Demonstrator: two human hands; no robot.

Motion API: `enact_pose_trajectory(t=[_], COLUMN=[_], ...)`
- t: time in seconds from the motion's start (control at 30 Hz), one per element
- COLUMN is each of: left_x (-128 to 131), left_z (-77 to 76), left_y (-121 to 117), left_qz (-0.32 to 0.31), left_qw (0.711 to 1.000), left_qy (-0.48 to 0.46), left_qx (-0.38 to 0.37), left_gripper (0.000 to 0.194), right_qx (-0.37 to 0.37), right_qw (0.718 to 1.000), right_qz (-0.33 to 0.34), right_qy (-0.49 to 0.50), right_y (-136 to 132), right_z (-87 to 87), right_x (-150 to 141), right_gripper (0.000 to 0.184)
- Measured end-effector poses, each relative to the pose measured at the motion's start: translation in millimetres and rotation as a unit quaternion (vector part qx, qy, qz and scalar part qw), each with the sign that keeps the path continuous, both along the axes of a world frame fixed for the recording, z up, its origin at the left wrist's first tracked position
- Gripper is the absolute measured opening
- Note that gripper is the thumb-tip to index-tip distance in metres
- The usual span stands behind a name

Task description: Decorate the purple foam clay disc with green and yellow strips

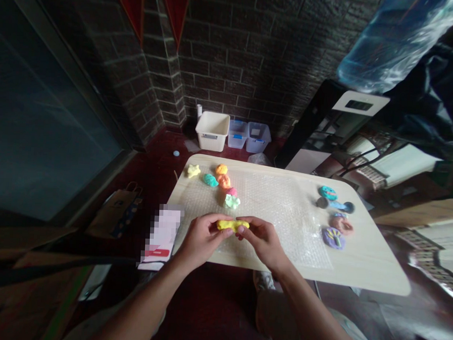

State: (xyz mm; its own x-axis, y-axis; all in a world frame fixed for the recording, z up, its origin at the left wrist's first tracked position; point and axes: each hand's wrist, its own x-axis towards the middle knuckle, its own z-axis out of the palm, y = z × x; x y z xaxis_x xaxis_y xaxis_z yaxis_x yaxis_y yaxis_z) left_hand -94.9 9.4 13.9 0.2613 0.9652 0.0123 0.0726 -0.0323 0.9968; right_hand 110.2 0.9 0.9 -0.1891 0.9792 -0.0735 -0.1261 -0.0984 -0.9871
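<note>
Both hands hold one piece of yellow clay (232, 224) above the near edge of a low wooden table (364, 264). My left hand (201, 238) pinches its left end, and my right hand (263, 240) pinches its right end. The clay is stretched into a short flat strip between the fingertips. Under it lies a sheet of bubble wrap (280, 211). Beyond my hands sit several small clay shapes: a pale green one (232, 201), a pink one (232, 191), two orange ones (223, 175), a teal one (210, 180) and a yellow star (193, 171).
Clay moulds and shapes lie at the table's right: a teal piece (328, 192), a blue roller (336, 204), a brown ring (341, 224), a purple disc (333, 237). A white bin (212, 131) and two clear boxes (249, 136) stand by the brick wall. A paper bag (117, 211) is at left.
</note>
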Motion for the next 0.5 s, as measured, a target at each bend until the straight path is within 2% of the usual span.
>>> enact_pose_trajectory(t=[0.13,0.23,0.4,0.5], left_x=[0.7,1.5,0.3,-1.1], left_z=[-0.5,0.2,3.0,5.2], left_y=[-3.0,-3.5,-1.5,-0.1], left_qz=[-0.016,-0.022,-0.023,0.003], left_qw=[0.998,0.992,0.988,0.986], left_qy=[0.056,0.103,0.118,0.120], left_qx=[0.033,0.067,0.100,0.115], left_gripper=[0.036,0.030,0.023,0.021], right_qx=[0.012,0.029,0.043,0.041], right_qw=[1.000,0.999,0.999,0.999], right_qz=[0.019,0.027,0.015,-0.007], right_qy=[0.005,-0.006,-0.015,-0.018], right_y=[-0.1,-1.1,-1.2,-0.5], right_z=[-2.7,-1.5,0.9,1.9], right_x=[0.6,-0.1,-0.9,0.5], right_gripper=[0.038,0.036,0.035,0.038])
